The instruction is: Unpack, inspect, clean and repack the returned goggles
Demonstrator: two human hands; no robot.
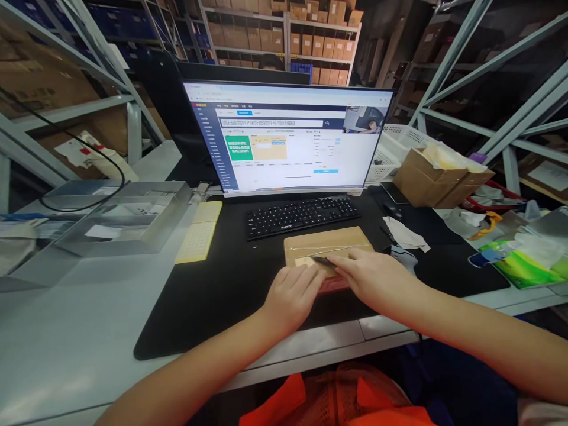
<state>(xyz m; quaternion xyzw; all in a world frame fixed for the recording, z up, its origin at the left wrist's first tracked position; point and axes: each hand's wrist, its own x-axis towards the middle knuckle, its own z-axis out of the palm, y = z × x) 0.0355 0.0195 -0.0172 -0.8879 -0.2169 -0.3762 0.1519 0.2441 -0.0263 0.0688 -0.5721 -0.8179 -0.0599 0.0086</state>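
In the lower centre of the frame, the person's right hand (377, 281) grips a slim, dark handheld tool (325, 261), its tip on the top of a flat, tan cardboard box (350, 236). The left hand (293, 296) rests with curled fingers at the box's near edge; whether it grips the cardboard cannot be told. The box lies right of centre on a wide black desk mat (213, 313), just below a black full-size keyboard (302, 218).
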